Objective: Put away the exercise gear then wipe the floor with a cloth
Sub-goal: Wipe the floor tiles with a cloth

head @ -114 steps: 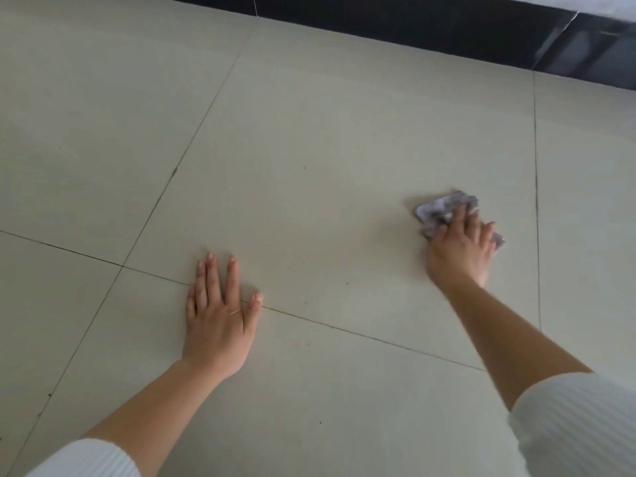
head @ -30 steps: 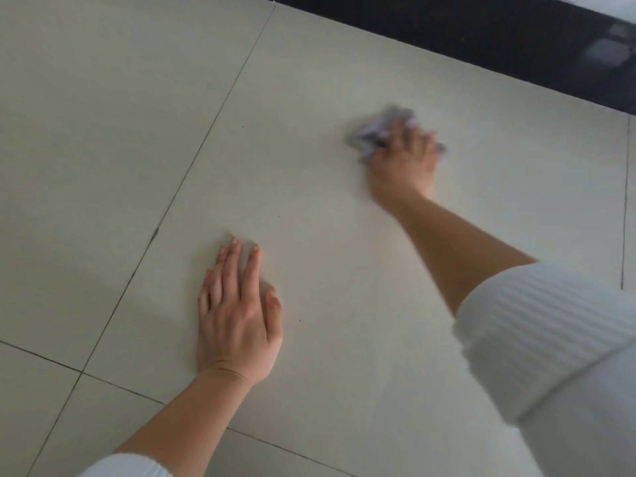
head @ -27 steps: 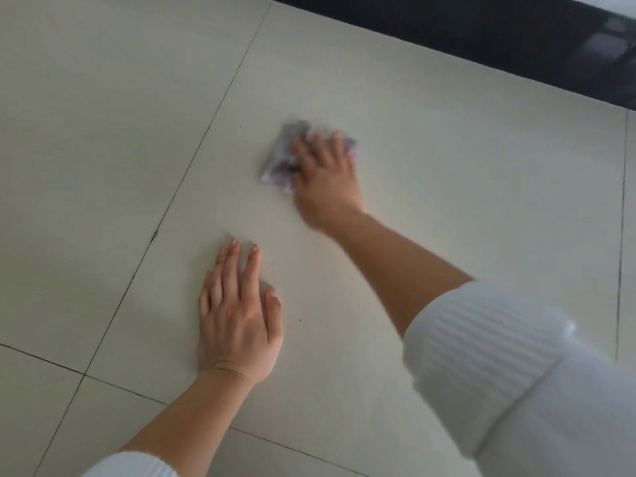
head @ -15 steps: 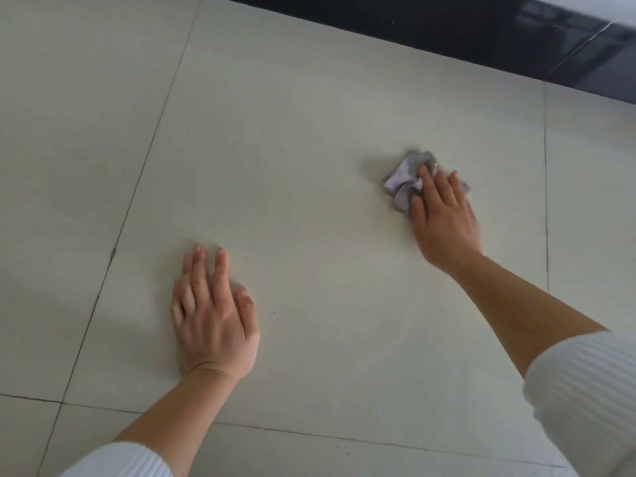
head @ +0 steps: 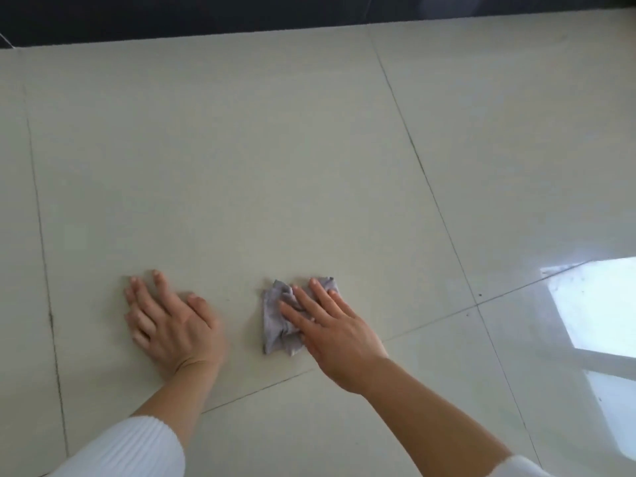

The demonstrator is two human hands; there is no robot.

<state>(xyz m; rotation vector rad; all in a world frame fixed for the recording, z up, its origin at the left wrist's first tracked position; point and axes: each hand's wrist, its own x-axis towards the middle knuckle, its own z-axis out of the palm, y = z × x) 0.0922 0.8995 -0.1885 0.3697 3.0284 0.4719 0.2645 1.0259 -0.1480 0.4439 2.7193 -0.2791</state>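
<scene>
A right hand (head: 330, 325), fingers straight, presses a crumpled grey cloth (head: 275, 325) onto glossy cream floor tiles (head: 241, 166); at its 9 o'clock, the left hand (head: 168, 321) lies flat, released. A dark band (head: 206, 12) edges 12 o'clock.

Left sleeve (head: 130, 449): white ribbed knit, cuff well back from my left hand (head: 172, 321). Right sleeve (head: 519, 472) white too, just an edge showing far behind my right hand (head: 334, 325).
</scene>
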